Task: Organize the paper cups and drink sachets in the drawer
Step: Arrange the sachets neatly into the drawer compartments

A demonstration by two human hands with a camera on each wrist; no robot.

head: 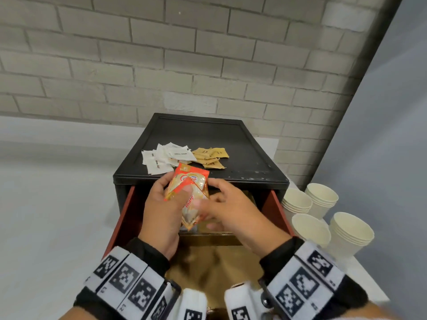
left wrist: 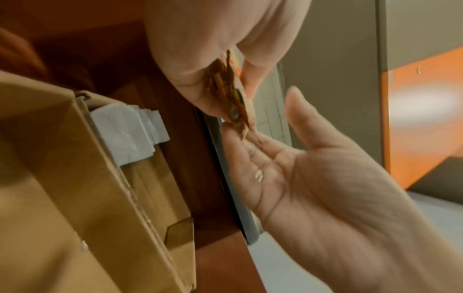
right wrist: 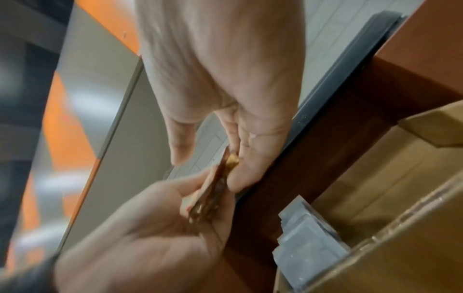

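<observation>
A bundle of orange creamer sachets (head: 193,190) is held upright over the open drawer (head: 124,218) by both hands. My left hand (head: 161,204) grips it from the left, thumb pressed across the front. My right hand (head: 228,204) curls round its right side and lower end. The wrist views show the bundle edge-on (left wrist: 225,89) (right wrist: 213,188) between the two hands. White sachets (head: 161,158) and brown sachets (head: 210,155) lie loose on the black cabinet top (head: 208,132). Several stacks of cream paper cups (head: 323,199) stand on the counter to the right.
Cardboard dividers (head: 208,239) split the drawer into compartments. One holds a stack of pale packets (left wrist: 130,128) standing against the divider. A grey brick wall (head: 161,54) runs behind the cabinet. White counter (head: 57,204) extends to the left.
</observation>
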